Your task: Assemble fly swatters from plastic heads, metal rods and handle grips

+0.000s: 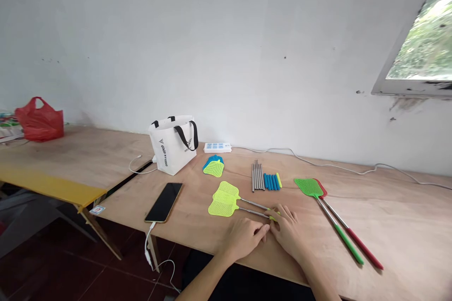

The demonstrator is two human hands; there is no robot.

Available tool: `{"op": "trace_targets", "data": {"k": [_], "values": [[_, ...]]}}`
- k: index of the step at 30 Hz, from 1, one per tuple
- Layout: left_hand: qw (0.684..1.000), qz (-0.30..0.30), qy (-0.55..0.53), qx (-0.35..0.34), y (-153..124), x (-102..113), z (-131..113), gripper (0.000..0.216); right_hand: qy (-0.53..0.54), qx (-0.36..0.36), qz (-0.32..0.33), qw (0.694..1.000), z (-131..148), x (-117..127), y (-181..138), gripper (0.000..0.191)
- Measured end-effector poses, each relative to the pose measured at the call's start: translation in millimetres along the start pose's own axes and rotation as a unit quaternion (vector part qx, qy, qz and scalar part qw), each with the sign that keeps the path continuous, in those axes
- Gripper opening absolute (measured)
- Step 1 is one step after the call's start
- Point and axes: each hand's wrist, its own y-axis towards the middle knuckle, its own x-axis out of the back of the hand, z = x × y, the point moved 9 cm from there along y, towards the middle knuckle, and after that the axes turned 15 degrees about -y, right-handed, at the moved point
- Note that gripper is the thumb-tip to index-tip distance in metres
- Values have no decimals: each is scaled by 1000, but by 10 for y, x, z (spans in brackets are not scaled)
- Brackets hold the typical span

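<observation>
A pale wall [226,33] rose behind the wooden bench [406,225]. On the bench's left part stood a white bag [173,153] with black handles; dark lettering ran down its side, "STUDIO" seeming legible, while the smaller print on its front was too fine to read. A red plastic bag [40,122] sat farther left.

A green fly swatter [310,187] and a red fly swatter [363,247] lay overlapping to the right. Two yellow fly swatters [225,199] lay in front of the person, heads to the left, handle ends under the right hand [287,228]. Its fingers were bent over those handles, but whether they were clamped could not be told. The left hand [247,237] rested just beside, fingers curled, their grip unclear.

A phone [164,202] lay near the bench's front edge. Beyond the yellow pair were a power strip [217,147], blue and yellow swatter heads [213,168], metal rods [258,178] and short blue tubes [271,182] with one yellow tube [278,179]. A small sticker [97,209] carried a red mark, unreadable.
</observation>
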Motion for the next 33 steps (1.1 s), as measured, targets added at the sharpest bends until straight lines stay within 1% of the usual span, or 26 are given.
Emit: {"op": "trace_targets", "data": {"k": [3, 5, 9, 12, 14, 17, 20, 25, 31, 33], "values": [[1000, 17, 16, 3, 3, -24, 7, 55, 5, -2, 4, 1000, -42, -71, -24, 42], [999, 30, 37, 16, 8, -41, 30, 54, 5, 4, -6, 1000, -45, -76, -38, 45], [994, 62, 84, 40, 17, -78, 85, 54, -1, 10, -51, 999, 5, 67, -54, 45], [994, 74, 80, 29, 37, -64, 88, 52, 23, 15, -56, 998, 102, 179, -57, 35], [993, 56, 100, 27, 59, 12, 102, 45, 58, 31, -33, 997, 197, 183, -53, 28], [986, 9, 161, 54, 83, 173, 153, 39, 94, 47, 1, 994, 305, 136, -47, 23], [979, 1, 192, 67, 83, 221, 165, 37, 98, 41, 15, 994, 323, 89, -37, 22], [975, 7, 212, 64, 68, 190, 145, 34, 89, 43, 6, 995, 311, 57, -47, 23], [974, 9, 219, 57, 74, 176, 165, 35, 15, 65, -33, 997, 386, 1, -91, 24], [973, 5, 226, 54, 76, 179, 167, 35, 1, 61, -44, 997, 402, 0, -94, 22]]}}
